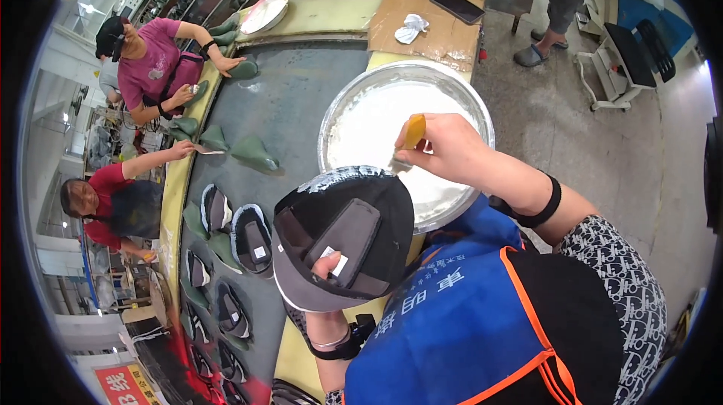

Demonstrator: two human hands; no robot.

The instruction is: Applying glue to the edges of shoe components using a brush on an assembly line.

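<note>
My left hand (327, 263) is closed on a dark shoe upper (392, 213), its thumb inside against the grey lining next to a small white label. White paste (346, 174) coats the upper's top rim. My right hand (452, 150) pinches a brush (415, 131) by its yellow handle. The bristle end, partly pale with paste, is just beside the coated rim and above the wide metal basin (446, 217) of white paste. My left fingers are hidden beneath the upper.
Several similar uppers (252, 239) and green shoe lasts (254, 152) lie on the grey belt (301, 74). Two people work along its far left side, one holding a brush. Cardboard (392, 17) beyond the basin carries a phone (456, 6) and crumpled white tissue (411, 28).
</note>
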